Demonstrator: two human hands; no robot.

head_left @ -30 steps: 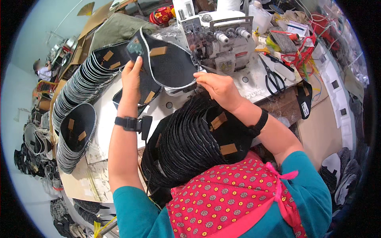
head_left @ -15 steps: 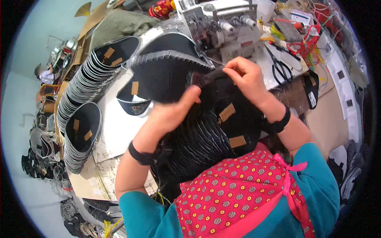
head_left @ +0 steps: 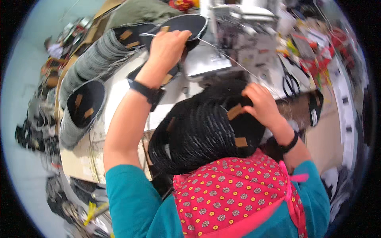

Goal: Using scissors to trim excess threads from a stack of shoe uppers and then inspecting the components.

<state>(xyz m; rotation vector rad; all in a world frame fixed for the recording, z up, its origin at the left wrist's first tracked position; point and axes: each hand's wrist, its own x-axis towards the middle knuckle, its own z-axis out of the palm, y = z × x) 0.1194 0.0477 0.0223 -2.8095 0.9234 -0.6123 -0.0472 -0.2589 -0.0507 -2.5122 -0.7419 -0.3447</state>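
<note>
Two bare hands are working over a white worktable (head_left: pixel 119 97) covered with cupped fabric pieces. The left hand (head_left: pixel 168 45) is holding a black piece (head_left: pixel 186 25) in a narrow grip, fingers bent over its near rim; the piece is gaping as a rounded hollow beside the white sewing machine (head_left: pixel 254 39), its smooth dark inside showing within a pale edge. A thin whitish strand (head_left: pixel 238 63) is stretching from that rim, slanting down to the right. The right hand (head_left: pixel 262 105) is hanging at the right end of a black stack (head_left: pixel 194 127), thumb and fingers half bent and slightly parted; blur is hiding whether they are pinching anything, so I cannot tell. That stack is lying on its side against the red patterned apron (head_left: pixel 230 190), its nested layers forming close, fuzzy ridges, flat tan tags (head_left: pixel 240 141) showing in its dark mouth. Farther left, grey-edged pieces (head_left: pixel 87 65) are nesting in a long ribbed curve, and a shorter stack (head_left: pixel 89 99) is opening in a teardrop shape. Dark-handled scissors (head_left: pixel 289 76) are lying near the machine
</note>
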